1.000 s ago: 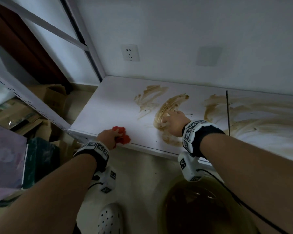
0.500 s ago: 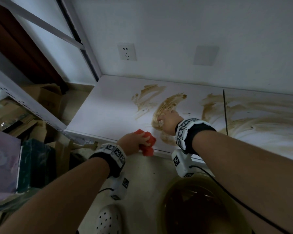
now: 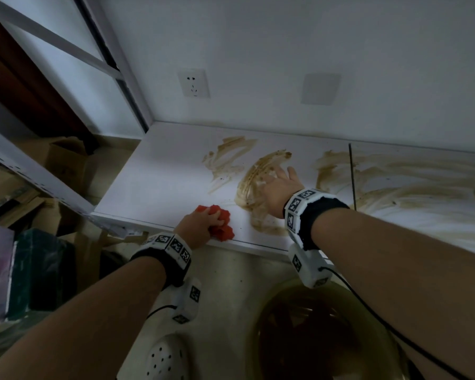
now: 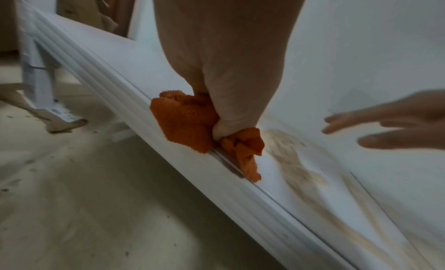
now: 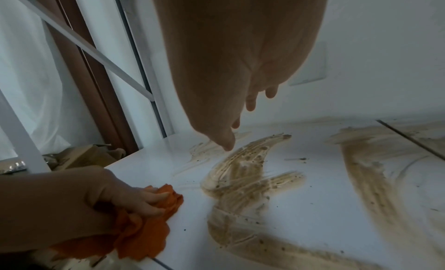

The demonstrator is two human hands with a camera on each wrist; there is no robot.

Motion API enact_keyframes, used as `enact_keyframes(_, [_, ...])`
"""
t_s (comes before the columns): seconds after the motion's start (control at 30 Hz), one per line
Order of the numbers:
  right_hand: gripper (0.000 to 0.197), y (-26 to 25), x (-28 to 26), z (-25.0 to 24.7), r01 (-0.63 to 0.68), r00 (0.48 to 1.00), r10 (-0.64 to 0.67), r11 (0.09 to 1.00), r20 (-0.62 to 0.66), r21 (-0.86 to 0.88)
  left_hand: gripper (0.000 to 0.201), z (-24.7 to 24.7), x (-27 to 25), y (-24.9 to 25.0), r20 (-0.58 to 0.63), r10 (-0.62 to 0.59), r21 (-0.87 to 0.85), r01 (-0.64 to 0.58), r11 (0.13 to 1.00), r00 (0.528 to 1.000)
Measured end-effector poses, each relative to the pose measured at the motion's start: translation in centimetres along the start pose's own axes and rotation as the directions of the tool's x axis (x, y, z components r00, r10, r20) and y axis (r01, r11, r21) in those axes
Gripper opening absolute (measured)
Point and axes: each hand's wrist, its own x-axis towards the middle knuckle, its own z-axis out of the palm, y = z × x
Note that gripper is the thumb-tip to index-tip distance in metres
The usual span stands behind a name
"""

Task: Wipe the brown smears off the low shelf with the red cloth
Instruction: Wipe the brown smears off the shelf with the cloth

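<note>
The low white shelf carries brown smears across its middle and right; they also show as brown smears in the right wrist view. My left hand grips the bunched red cloth at the shelf's front edge, just left of the smears. The red cloth hangs partly over the shelf's lip, and the red cloth bulges from my fist. My right hand hovers over the curved smear with fingers spread and nothing in it.
A wall socket and a blank plate sit on the wall behind. Cardboard boxes and a metal rack stand left. A dark basin and a white clog are on the floor below.
My left hand slid the red cloth rightward along the shelf's front edge toward the smears. My right hand lifted off the smear and spread its fingers.
</note>
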Motion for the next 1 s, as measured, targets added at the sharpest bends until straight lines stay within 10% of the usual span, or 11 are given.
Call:
enact_keyframes(0.23, [0.064,0.2,-0.7,0.4,0.014,1.0,-0.014,0.999,0.017,0.032,0.045,1.0,1.4,3.7,0.048,0.299,0.05,-0.301,0.952,0.953])
enact_keyframes(0.53, [0.054,2.3,0.0,1.4,-0.003,0.999,0.0,0.997,0.042,0.071,0.046,-0.5,-0.2,-1.4,0.015,-0.157,-0.166,0.158,0.973,0.987])
enact_keyframes(1.0, [0.037,4.8,-0.3,4.9,-0.09,0.991,0.062,0.965,0.119,0.246,0.052,-1.4,4.7,8.8,0.212,0.135,-0.167,-0.1,0.981,0.968])
